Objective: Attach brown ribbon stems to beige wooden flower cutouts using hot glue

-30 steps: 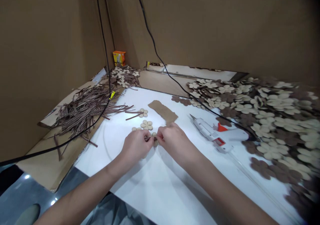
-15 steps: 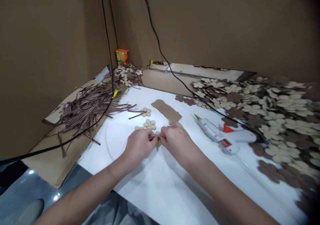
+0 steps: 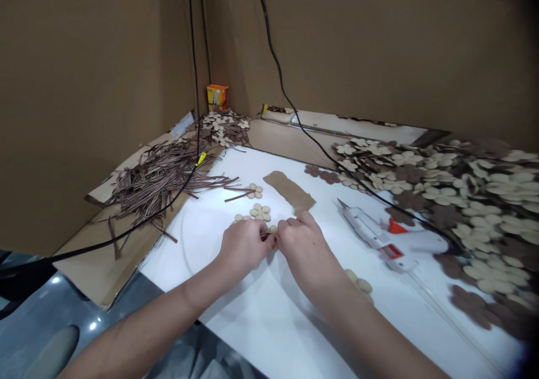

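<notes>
My left hand (image 3: 245, 243) is closed in a pinch over the white board, with a thin brown strip (image 3: 265, 234) showing at its fingertips. Right beside it, my right hand (image 3: 305, 247) pinches too, its fingertips almost touching the left ones; what they grip is hidden. Part of a beige felt flower (image 3: 273, 229) peeks out between the hands. Just beyond them lie another beige flower (image 3: 260, 211) and one with brown strips (image 3: 254, 190) across it. A further beige flower (image 3: 360, 283) is partly covered by my right forearm.
A white glue gun (image 3: 379, 236) lies to the right, its black cable (image 3: 311, 137) crossing the workspace. Beige and brown flowers (image 3: 446, 193) are heaped at the right, brown strips (image 3: 155, 177) at the left. A torn cardboard piece (image 3: 290, 191) and an orange box (image 3: 217, 96) are farther back.
The whole view has shifted, so things sit farther right in the picture. Both hands stay pinched close together. A beige flower by my right forearm has come into sight.
</notes>
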Demonstrator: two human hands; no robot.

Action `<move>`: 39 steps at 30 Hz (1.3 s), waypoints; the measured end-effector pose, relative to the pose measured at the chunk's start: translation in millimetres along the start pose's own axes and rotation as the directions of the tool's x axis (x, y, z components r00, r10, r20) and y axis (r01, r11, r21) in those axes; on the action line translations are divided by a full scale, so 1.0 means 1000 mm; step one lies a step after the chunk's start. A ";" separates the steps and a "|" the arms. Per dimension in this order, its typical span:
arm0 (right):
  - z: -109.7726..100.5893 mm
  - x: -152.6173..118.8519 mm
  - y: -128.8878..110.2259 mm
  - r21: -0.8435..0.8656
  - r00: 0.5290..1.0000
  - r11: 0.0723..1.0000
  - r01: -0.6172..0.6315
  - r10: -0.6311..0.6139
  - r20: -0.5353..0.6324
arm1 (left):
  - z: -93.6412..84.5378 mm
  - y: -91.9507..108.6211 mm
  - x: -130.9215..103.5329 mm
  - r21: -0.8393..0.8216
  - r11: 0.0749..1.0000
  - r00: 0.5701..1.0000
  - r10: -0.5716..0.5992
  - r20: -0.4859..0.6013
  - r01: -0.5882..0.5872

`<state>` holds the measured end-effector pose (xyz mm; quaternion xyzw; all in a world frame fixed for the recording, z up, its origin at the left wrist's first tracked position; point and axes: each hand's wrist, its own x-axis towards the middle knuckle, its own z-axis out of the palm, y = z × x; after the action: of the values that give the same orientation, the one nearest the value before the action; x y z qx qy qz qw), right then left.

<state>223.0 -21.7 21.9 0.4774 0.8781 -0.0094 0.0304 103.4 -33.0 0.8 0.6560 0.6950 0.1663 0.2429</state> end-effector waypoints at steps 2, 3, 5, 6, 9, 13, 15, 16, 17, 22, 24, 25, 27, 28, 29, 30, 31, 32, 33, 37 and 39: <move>0.000 -0.001 -0.002 -0.038 1.000 0.999 0.013 -0.014 -0.017 | 0.001 -0.001 0.000 0.009 1.000 1.000 0.008 -0.004 -0.008; 0.000 -0.001 -0.002 -0.048 0.999 0.999 0.015 -0.016 -0.030 | 0.001 -0.001 0.000 0.014 1.000 1.000 0.011 -0.005 -0.011; -0.002 -0.003 0.003 -0.046 0.998 0.999 0.014 -0.017 -0.063 | 0.002 -0.002 0.000 0.023 1.000 1.000 0.011 -0.005 -0.011; -0.004 -0.004 0.008 -0.040 0.997 0.999 0.011 -0.014 -0.079 | 0.002 -0.002 0.000 0.028 1.000 1.000 0.010 -0.004 -0.010; -0.010 -0.009 0.026 0.025 0.980 1.000 0.012 -0.006 -0.199 | 0.002 -0.001 -0.001 0.040 0.999 1.000 0.006 -0.001 -0.006; 0.000 -0.020 0.042 0.080 0.889 0.971 0.227 -0.173 -0.424 | 0.002 -0.001 -0.002 0.053 0.998 1.000 0.018 -0.004 -0.018; 0.014 -0.026 0.044 0.023 0.850 0.937 0.349 -0.306 -0.429 | 0.002 -0.001 -0.003 0.060 0.998 1.000 0.020 -0.007 -0.019; 0.021 -0.029 0.043 -0.016 0.837 0.923 0.384 -0.355 -0.417 | 0.002 -0.001 -0.002 0.062 0.998 1.000 0.021 -0.007 -0.020; 0.028 -0.031 0.043 -0.057 0.831 0.915 0.399 -0.387 -0.399 | 0.002 -0.001 -0.002 0.063 0.998 1.000 0.024 -0.005 -0.023; 0.045 -0.039 0.039 -0.187 0.840 0.913 0.363 -0.408 -0.358 | 0.002 -0.002 -0.003 0.070 0.997 0.999 0.038 -0.003 -0.038; 0.045 -0.041 0.038 -0.200 0.843 0.917 0.346 -0.397 -0.363 | 0.003 -0.002 -0.003 0.078 0.996 0.999 0.041 -0.010 -0.040; 0.045 -0.041 0.037 -0.206 0.843 0.918 0.340 -0.394 -0.365 | 0.003 -0.002 -0.003 0.083 0.996 0.999 0.043 -0.013 -0.042; 0.044 -0.042 0.036 -0.215 0.841 0.918 0.333 -0.392 -0.372 | 0.004 -0.002 -0.004 0.092 0.995 0.999 0.047 -0.016 -0.045; 0.044 -0.042 0.035 -0.221 0.840 0.917 0.331 -0.393 -0.374 | 0.005 -0.003 -0.004 0.097 0.994 0.999 0.049 -0.017 -0.047; 0.044 -0.042 0.035 -0.227 0.840 0.917 0.329 -0.394 -0.373 | 0.005 -0.003 -0.003 0.101 0.994 0.999 0.051 -0.018 -0.049; 0.044 -0.043 0.035 -0.233 0.841 0.916 0.328 -0.395 -0.370 | 0.006 -0.003 -0.003 0.106 0.993 0.998 0.053 -0.019 -0.051; 0.045 -0.043 0.034 -0.240 0.841 0.915 0.324 -0.395 -0.370 | 0.006 -0.003 -0.003 0.112 0.992 0.998 0.055 -0.021 -0.053; 0.045 -0.043 0.033 -0.249 0.841 0.914 0.320 -0.396 -0.370 | 0.006 -0.004 -0.002 0.118 0.991 0.998 0.059 -0.023 -0.056; 0.045 -0.042 0.033 -0.260 0.841 0.912 0.317 -0.397 -0.368 | 0.005 -0.004 -0.002 0.125 0.990 0.998 0.065 -0.023 -0.062; 0.047 -0.041 0.029 -0.283 0.843 0.912 0.298 -0.391 -0.371 | 0.001 -0.005 -0.007 0.151 0.981 0.991 0.127 -0.030 -0.121; 0.048 -0.041 0.027 -0.269 0.845 0.920 0.285 -0.374 -0.382 | -0.001 -0.007 -0.013 0.171 0.974 0.984 0.164 -0.063 -0.152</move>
<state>269.8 -43.8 -22.7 0.3035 0.9287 0.1789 -0.1159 97.3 -46.7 -0.3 0.7203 0.6607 0.1518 0.1468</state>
